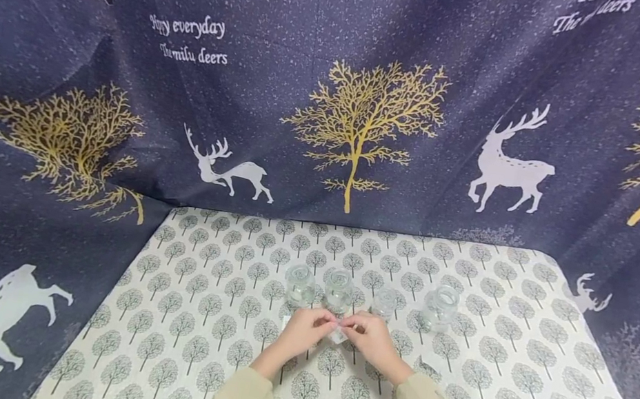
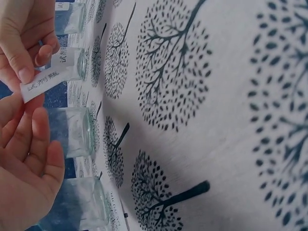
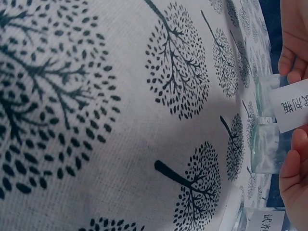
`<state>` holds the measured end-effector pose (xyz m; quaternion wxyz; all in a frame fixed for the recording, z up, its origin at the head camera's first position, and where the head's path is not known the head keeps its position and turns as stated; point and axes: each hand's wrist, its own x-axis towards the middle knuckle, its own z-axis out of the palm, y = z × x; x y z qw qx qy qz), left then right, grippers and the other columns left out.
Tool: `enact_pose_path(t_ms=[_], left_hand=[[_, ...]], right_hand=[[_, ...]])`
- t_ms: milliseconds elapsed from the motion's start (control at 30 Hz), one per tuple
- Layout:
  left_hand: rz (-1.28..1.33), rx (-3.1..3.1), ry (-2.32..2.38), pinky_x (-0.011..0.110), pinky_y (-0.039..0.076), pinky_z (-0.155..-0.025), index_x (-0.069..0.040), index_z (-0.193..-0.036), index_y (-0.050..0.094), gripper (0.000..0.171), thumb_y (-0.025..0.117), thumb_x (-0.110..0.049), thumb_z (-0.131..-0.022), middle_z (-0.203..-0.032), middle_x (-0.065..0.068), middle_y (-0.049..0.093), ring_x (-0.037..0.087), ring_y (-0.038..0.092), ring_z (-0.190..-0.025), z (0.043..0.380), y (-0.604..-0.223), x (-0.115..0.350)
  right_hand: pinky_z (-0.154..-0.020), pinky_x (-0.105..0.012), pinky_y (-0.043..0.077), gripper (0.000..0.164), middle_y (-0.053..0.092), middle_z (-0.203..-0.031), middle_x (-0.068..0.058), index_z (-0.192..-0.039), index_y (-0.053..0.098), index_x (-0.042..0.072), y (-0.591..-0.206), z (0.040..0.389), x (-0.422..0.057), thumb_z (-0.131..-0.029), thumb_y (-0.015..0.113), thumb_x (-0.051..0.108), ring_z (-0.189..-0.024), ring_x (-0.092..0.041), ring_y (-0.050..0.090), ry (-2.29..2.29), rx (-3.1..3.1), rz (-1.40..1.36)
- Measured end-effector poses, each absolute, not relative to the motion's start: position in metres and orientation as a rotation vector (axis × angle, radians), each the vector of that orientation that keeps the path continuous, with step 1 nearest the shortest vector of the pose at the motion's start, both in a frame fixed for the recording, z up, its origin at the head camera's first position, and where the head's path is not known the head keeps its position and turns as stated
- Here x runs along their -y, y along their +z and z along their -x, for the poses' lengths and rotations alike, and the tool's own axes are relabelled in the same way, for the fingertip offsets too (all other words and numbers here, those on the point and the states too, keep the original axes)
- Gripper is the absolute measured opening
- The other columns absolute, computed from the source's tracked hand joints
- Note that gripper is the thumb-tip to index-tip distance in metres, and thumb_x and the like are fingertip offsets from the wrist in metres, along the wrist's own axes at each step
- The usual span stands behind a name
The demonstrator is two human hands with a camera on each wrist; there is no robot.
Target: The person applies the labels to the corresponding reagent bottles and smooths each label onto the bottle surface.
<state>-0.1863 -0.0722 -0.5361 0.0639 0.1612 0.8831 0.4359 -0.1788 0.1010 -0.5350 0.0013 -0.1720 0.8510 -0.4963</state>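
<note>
My left hand (image 1: 302,329) and my right hand (image 1: 370,338) meet in front of the glass jars, their fingertips pinching a small white paper label (image 2: 44,85) between them. Handwritten dark characters run across the label, which is also visible in the right wrist view. Behind the hands, two plain glass jars, one at far left (image 1: 300,286) and its neighbour (image 1: 338,290), stand side by side. Farther right are a third jar (image 1: 384,302) and a fourth jar (image 1: 441,309). The left wrist view shows labels on the third jar (image 2: 72,65) and the fourth jar (image 2: 70,18).
White paper (image 1: 286,323) lies partly hidden beside the left hand. Another white piece (image 1: 431,363) lies near the right wrist. The table bears a tree-print cloth (image 1: 195,354), and a dark blue curtain (image 1: 258,113) with deer and trees hangs at its back and sides.
</note>
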Motion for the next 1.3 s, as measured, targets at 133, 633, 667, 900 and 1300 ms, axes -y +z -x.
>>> enact_pose_path(t_ms=[133,633,667,900,1300], left_hand=[[-0.479,-2.618,1.311,0.017,0.047,-0.061,-0.015,-0.088,0.066,0.017,0.056,-0.028,-0.085,-0.085,-0.001,0.067,0.006,0.058,-0.07,0.1872,-0.5348,0.074],[-0.456,-2.5,1.376,0.018,0.049,-0.064,-0.01,-0.089,0.067,0.018,0.058,-0.024,-0.083,-0.082,0.002,0.068,0.006,0.06,-0.07,0.1873,-0.5381,0.076],[-0.455,-2.498,1.376,0.018,0.049,-0.064,-0.01,-0.089,0.067,0.018,0.058,-0.024,-0.083,-0.082,0.002,0.068,0.006,0.06,-0.071,0.1873,-0.5386,0.0761],[-0.452,-2.467,1.385,0.022,0.05,-0.069,-0.01,-0.09,0.067,0.019,0.056,-0.024,-0.083,-0.084,0.002,0.068,0.009,0.062,-0.076,0.1873,-0.5419,0.0759],[-0.409,-2.465,1.382,0.022,0.048,-0.064,-0.009,-0.085,0.065,0.014,0.054,-0.017,-0.08,-0.075,0.0,0.064,0.007,0.056,-0.066,0.1872,-0.5423,0.0714]], right_hand=[[-0.056,-0.017,0.046,0.01,0.063,-0.079,-0.001,-0.084,0.068,0.009,-0.5348,0.1776,-0.1007,-0.077,0.063,0.004,-0.063,-0.002,0.049,-1.544,-2.672,0.577],[-0.062,-0.016,0.048,0.011,0.063,-0.08,0.001,-0.082,0.068,0.01,-0.5387,0.1752,-0.098,-0.075,0.065,0.003,-0.07,-0.004,0.054,-1.513,-2.733,0.658],[-0.062,-0.016,0.048,0.011,0.063,-0.08,0.001,-0.082,0.068,0.01,-0.5388,0.175,-0.0979,-0.074,0.065,0.003,-0.069,-0.003,0.053,-1.514,-2.739,0.66],[-0.059,-0.016,0.047,0.011,0.063,-0.079,0.0,-0.081,0.067,0.01,-0.539,0.1733,-0.0984,-0.074,0.065,0.002,-0.067,-0.001,0.052,-1.546,-2.755,0.693],[-0.055,-0.016,0.043,0.008,0.061,-0.08,0.0,-0.081,0.063,0.013,-0.5402,0.1708,-0.0999,-0.08,0.061,0.005,-0.061,0.002,0.044,-1.547,-2.688,0.67]])
